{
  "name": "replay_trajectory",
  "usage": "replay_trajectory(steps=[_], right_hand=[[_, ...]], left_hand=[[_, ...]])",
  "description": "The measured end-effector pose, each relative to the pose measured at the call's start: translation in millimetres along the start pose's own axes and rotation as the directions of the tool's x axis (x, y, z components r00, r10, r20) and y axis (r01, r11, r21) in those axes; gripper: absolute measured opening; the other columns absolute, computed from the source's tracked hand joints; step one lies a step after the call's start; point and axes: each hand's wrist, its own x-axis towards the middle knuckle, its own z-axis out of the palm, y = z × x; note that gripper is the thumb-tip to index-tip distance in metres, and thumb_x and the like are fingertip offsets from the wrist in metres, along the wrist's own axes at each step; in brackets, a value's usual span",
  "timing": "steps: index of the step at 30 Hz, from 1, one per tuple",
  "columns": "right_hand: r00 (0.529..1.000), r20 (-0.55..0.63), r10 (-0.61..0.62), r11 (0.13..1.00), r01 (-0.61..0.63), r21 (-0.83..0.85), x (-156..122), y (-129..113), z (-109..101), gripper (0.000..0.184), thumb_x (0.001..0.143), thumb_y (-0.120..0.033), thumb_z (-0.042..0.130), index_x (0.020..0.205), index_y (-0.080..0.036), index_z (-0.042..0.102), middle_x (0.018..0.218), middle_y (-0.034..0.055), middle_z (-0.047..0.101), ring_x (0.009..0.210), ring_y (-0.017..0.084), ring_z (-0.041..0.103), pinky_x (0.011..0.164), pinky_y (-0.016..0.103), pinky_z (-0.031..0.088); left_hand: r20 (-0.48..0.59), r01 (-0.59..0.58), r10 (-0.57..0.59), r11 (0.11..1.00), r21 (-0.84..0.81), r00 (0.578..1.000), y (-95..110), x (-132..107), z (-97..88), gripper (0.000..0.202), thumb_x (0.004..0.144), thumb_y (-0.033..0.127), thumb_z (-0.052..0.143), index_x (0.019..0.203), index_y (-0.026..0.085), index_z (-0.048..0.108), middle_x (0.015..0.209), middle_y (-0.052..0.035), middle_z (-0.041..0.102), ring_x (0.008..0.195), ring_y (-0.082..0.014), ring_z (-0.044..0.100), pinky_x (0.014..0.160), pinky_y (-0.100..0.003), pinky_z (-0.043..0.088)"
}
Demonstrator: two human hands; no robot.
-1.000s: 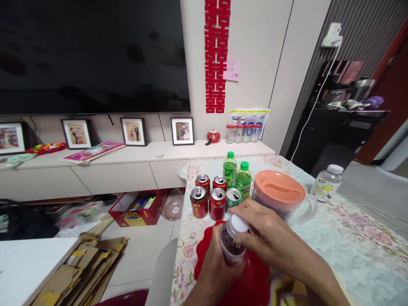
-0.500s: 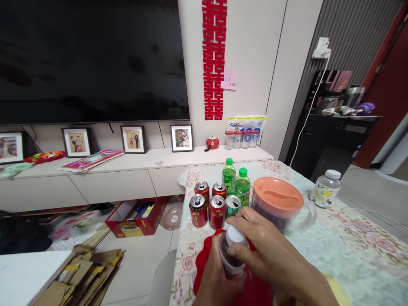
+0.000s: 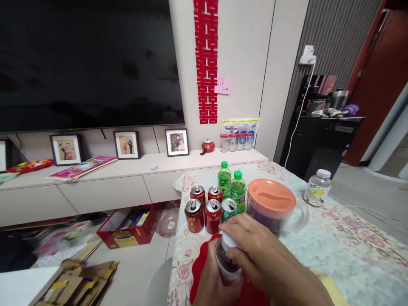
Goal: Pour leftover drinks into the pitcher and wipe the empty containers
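While the left hand [image 3: 214, 278] wraps around a bottle [image 3: 225, 262], the right hand [image 3: 259, 250] closes over its white cap [image 3: 229, 240], a red tray [image 3: 198, 268] beneath both. Just beyond the hands stand cans [image 3: 213, 216]; farther, green-capped bottles [image 3: 238, 194].

Left hand [image 3: 211, 278] curls in a grip; right hand [image 3: 256, 242] arches above, fingers [image 3: 237, 225] apparently bent.
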Motion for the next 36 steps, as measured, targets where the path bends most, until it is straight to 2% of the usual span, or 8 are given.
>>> replay_trajectory(steps=[6, 9, 12, 15, 20, 23, 29, 36], right_hand=[[0.990, -0.028, 0.137, 0.989, -0.138, -0.052, 1.8, -2.0, -1.4, 0.043, 0.087, -0.014, 0.060, 0.128, -0.017, 0.071, 0.116, 0.0128, 0.065, 0.113, 0.032, 0.058, 0.099, 0.053, 0.051], [0.991, -0.011, 0.130, 0.991, -0.131, -0.004, -0.1, -4.8, -4.3, 0.045, 0.086, -0.012, 0.059, 0.129, -0.018, 0.070, 0.121, 0.0116, 0.065, 0.114, 0.029, 0.058, 0.100, 0.048, 0.050], [0.991, 0.008, 0.133, 0.991, -0.133, 0.011, -1.2, -8.1, -5.9, 0.044, 0.090, -0.013, 0.055, 0.131, -0.017, 0.069, 0.126, 0.0130, 0.065, 0.116, 0.028, 0.059, 0.104, 0.049, 0.049], [0.994, 0.001, 0.113, 0.994, -0.113, -0.005, -1.5, -9.3, -5.8, 0.035, 0.094, -0.014, 0.051, 0.122, -0.018, 0.071, 0.124, 0.0131, 0.066, 0.115, 0.029, 0.060, 0.103, 0.050, 0.049], [0.999, 0.000, 0.042, 0.999, -0.042, -0.014, -2.4, -7.1, -5.1, 0.034, 0.093, -0.010, 0.052, 0.120, -0.017, 0.072, 0.122, 0.0125, 0.067, 0.116, 0.028, 0.060, 0.103, 0.048, 0.050], [1.000, -0.009, 0.007, 1.000, -0.007, -0.020, -1.6, -5.7, -4.6, 0.037, 0.091, -0.007, 0.052, 0.121, -0.015, 0.072, 0.121, 0.0133, 0.068, 0.116, 0.028, 0.061, 0.103, 0.047, 0.050], [0.999, -0.030, 0.012, 0.999, -0.014, -0.052, 1.8, -5.4, -0.9, 0.041, 0.089, -0.007, 0.053, 0.124, -0.014, 0.072, 0.117, 0.0147, 0.069, 0.114, 0.030, 0.060, 0.101, 0.050, 0.051], [0.997, -0.055, 0.058, 0.996, -0.061, -0.058, 3.6, -4.5, -0.8, 0.037, 0.089, -0.010, 0.057, 0.122, -0.014, 0.074, 0.112, 0.0132, 0.067, 0.109, 0.029, 0.060, 0.096, 0.049, 0.052]], left_hand=[[-0.078, 0.014, -0.009, 0.998, 0.055, 0.997, 5.9, -2.1, 2.6, 0.063, 0.067, 0.025, 0.074, 0.126, 0.024, 0.053, 0.111, -0.0082, 0.077, 0.102, -0.0284, 0.075, 0.087, -0.030, 0.059], [-0.095, -0.020, 0.023, 0.999, 0.030, 0.995, 3.1, -2.6, 4.8, 0.065, 0.067, 0.024, 0.072, 0.128, 0.023, 0.050, 0.116, -0.0095, 0.076, 0.106, -0.0277, 0.075, 0.090, -0.030, 0.059], [-0.099, -0.045, 0.042, 0.998, -0.035, 0.994, -0.9, -2.5, 7.1, 0.065, 0.067, 0.025, 0.071, 0.129, 0.023, 0.049, 0.115, -0.0100, 0.075, 0.105, -0.0284, 0.074, 0.092, -0.034, 0.059], [-0.104, -0.039, 0.035, 0.998, -0.040, 0.994, -0.9, -2.3, 6.5, 0.066, 0.068, 0.025, 0.071, 0.130, 0.022, 0.048, 0.111, -0.0084, 0.075, 0.099, -0.0274, 0.075, 0.088, -0.034, 0.059], [-0.022, -0.038, 0.038, 0.999, 0.004, 0.999, 4.4, -1.6, -0.7, 0.064, 0.070, 0.022, 0.071, 0.129, 0.020, 0.048, 0.119, -0.0112, 0.074, 0.108, -0.0272, 0.074, 0.094, -0.034, 0.059], [-0.023, -0.052, 0.052, 0.999, -0.002, 0.998, 4.5, -1.6, -0.8, 0.065, 0.070, 0.023, 0.071, 0.130, 0.021, 0.047, 0.123, -0.0123, 0.074, 0.110, -0.0278, 0.074, 0.095, -0.034, 0.058], [-0.122, -0.059, 0.055, 0.998, -0.036, 0.991, 2.7, -3.3, 8.3, 0.061, 0.069, 0.030, 0.071, 0.125, 0.023, 0.048, 0.112, -0.0093, 0.076, 0.099, -0.0267, 0.076, 0.085, -0.032, 0.059], [-0.114, -0.003, 0.005, 1.000, 0.023, 0.993, 7.7, -3.5, 4.5, 0.059, 0.066, 0.023, 0.076, 0.121, 0.024, 0.054, 0.101, -0.0055, 0.077, 0.090, -0.0246, 0.076, 0.080, -0.028, 0.060]])
